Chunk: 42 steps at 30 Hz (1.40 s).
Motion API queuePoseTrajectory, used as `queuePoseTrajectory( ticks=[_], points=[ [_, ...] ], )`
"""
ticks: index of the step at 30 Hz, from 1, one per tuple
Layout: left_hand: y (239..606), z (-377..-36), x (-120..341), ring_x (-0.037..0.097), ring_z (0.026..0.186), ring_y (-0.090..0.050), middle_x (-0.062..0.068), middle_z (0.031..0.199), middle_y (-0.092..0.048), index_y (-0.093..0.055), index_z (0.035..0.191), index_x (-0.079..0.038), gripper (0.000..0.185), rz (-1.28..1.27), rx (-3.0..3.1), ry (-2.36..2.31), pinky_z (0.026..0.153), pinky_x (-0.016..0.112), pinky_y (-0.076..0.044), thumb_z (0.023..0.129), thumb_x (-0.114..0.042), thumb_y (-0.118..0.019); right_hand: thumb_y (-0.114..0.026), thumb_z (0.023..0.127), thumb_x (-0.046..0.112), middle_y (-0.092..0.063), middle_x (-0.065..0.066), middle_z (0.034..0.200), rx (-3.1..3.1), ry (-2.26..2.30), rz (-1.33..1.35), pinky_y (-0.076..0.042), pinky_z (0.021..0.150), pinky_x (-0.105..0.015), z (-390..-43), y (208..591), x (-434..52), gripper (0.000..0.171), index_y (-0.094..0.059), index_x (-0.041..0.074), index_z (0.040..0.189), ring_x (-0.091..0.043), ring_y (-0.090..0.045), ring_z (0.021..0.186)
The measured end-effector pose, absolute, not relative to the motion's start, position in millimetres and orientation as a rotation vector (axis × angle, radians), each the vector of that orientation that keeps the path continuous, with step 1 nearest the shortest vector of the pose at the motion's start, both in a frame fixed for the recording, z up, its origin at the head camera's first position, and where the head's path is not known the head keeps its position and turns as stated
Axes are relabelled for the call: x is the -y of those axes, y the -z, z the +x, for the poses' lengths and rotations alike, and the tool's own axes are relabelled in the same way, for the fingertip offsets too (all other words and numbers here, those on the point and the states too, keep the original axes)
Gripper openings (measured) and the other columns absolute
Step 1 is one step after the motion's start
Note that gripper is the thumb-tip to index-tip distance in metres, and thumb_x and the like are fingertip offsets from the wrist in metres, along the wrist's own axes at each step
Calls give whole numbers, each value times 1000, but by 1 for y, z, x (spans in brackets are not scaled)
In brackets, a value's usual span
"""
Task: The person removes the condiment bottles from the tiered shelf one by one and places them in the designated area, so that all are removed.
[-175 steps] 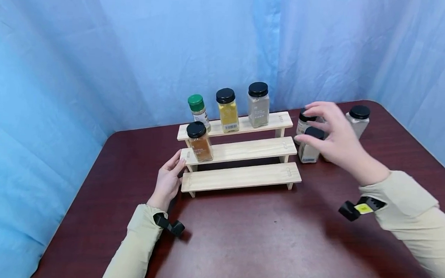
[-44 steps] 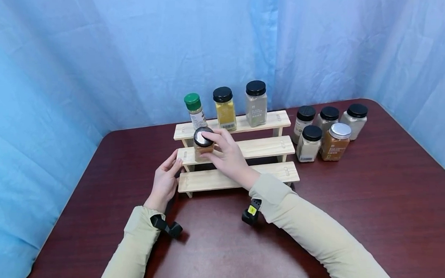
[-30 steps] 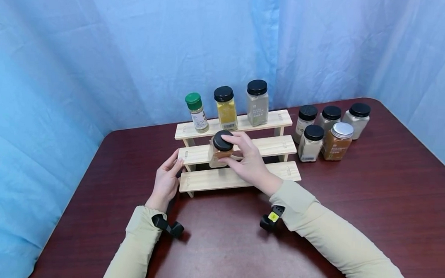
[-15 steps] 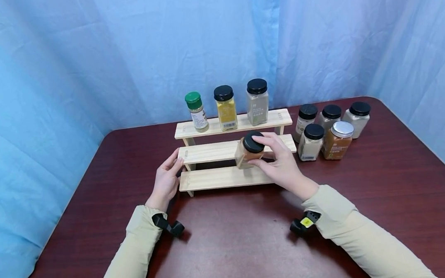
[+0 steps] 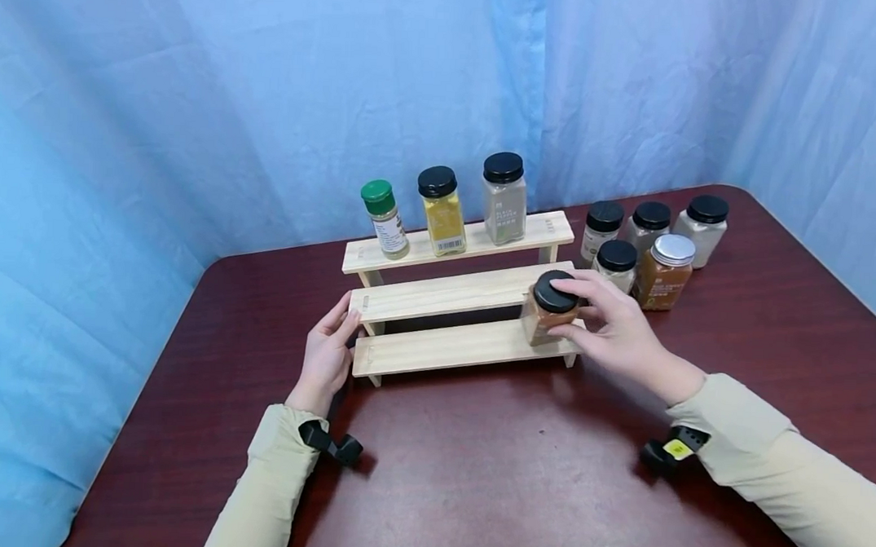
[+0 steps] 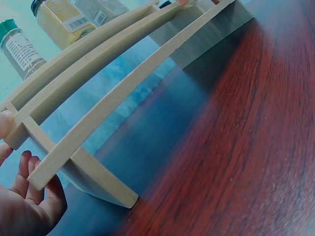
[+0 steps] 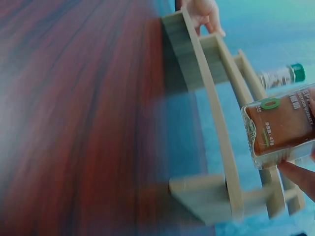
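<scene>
Two hands work at a three-step wooden rack on a dark red table. Nearest, the left hand rests against the rack's left end, fingers straight and relaxed along the edges of the lower steps, holding nothing; the left wrist view shows those fingers pressed to the end of the lowest board. At the right end, the right hand grips a brown spice jar with a black lid, thumb and fingers curled round its body and cap. The jar is at the right end of the lowest step; whether its base touches the board cannot be told. In the right wrist view the jar is seen just above the rack's boards. Farther back, the top step carries a green-lidded bottle, a yellow spice jar and a grey spice jar. Right of the rack, five more jars stand grouped on the table before a blue curtain.
</scene>
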<state>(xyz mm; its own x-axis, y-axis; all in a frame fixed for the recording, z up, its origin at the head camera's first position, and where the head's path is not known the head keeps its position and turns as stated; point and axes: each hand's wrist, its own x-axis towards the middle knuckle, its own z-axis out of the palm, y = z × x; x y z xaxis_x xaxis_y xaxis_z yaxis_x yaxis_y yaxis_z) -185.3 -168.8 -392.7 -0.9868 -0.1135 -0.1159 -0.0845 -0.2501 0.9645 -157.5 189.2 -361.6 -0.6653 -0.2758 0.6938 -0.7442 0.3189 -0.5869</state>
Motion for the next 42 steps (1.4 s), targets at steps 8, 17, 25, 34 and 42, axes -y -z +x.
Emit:
queuePoseTrajectory(
  ticks=[8,17,25,34,42],
  points=[
    [392,-187,171,2,94,-57,-11,94,-60,-34,147,-7,50,237,1972,2437,77,25,-48,99,-8,-47,-80,52,-23,-56,-3,117,2218,-1085,818,-43,78,-4,-148,361,-229,71,-61,-2,117,8,-48,109],
    [392,-187,171,2,101,-56,-10,101,-59,-35,147,-9,50,251,2001,2421,85,30,-46,99,-10,-49,-80,50,-24,-45,23,122,2283,-1028,724,-41,76,-1,-138,358,-273,71,-60,-6,116,13,-49,103],
    [393,-187,171,1,99,-56,-12,95,-59,-34,147,-9,51,263,2016,2419,94,38,-43,99,-10,-49,-69,76,26,-50,16,116,2349,-951,669,-41,70,0,-135,357,-315,55,-53,-10,115,23,-47,93],
    [392,-188,172,2,98,-57,-11,96,-60,-35,147,-10,50,256,2025,2408,99,46,-39,99,-11,-50,-80,66,-10,-53,-23,110,2605,-587,361,-39,61,-2,-147,367,-368,63,-50,-6,120,4,-59,84],
    [391,-186,174,8,108,-53,-6,105,-55,-35,147,-12,51,285,2042,2404,102,47,-38,99,-12,-50,-81,67,-6,-54,-20,114,2635,-519,353,-45,63,-8,-186,403,-417,66,-50,-1,125,20,-48,94]
  ],
)
